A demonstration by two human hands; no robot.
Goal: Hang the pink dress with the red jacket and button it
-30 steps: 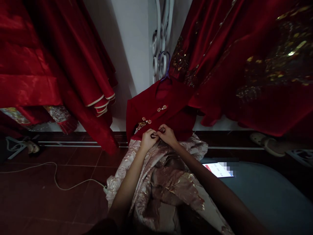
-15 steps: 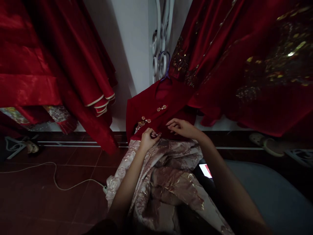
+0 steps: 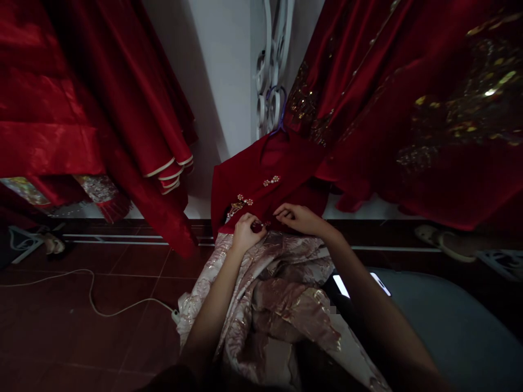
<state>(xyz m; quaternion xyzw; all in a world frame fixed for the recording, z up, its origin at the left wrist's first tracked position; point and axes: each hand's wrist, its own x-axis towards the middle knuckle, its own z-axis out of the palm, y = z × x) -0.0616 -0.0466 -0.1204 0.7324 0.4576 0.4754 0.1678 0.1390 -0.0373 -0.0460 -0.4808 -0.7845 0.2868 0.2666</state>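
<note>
A red jacket [image 3: 241,179] hangs in front of me on a purple hanger [image 3: 281,114]. Beaded flower fastenings [image 3: 272,181] sit on its front, and a gold-toned beaded ornament [image 3: 236,208] is at its left side. With thumb and fingers closed, my left hand [image 3: 248,231] pinches the jacket's lower front beside another small beaded fastening [image 3: 265,224]. My right hand [image 3: 300,218] is just to the right, over the jacket, its fingertips drawn together and pointing at that fastening. Whatever is between them is too small to make out. Pink-and-gold brocade fabric [image 3: 286,305] lies over my lap.
Red garments hang at left [image 3: 134,92] and right [image 3: 408,109]. A white scrolled metal stand [image 3: 265,71] rises behind the jacket. To the right is a grey-green seat surface [image 3: 441,321] with a lit phone [image 3: 379,283]. A white cable [image 3: 93,294] crosses the tiled floor.
My right hand has moved slightly left and down towards the lower fastening, its fingers drawing closer together. My left hand keeps its pinch. The phone beyond my right forearm shows more.
</note>
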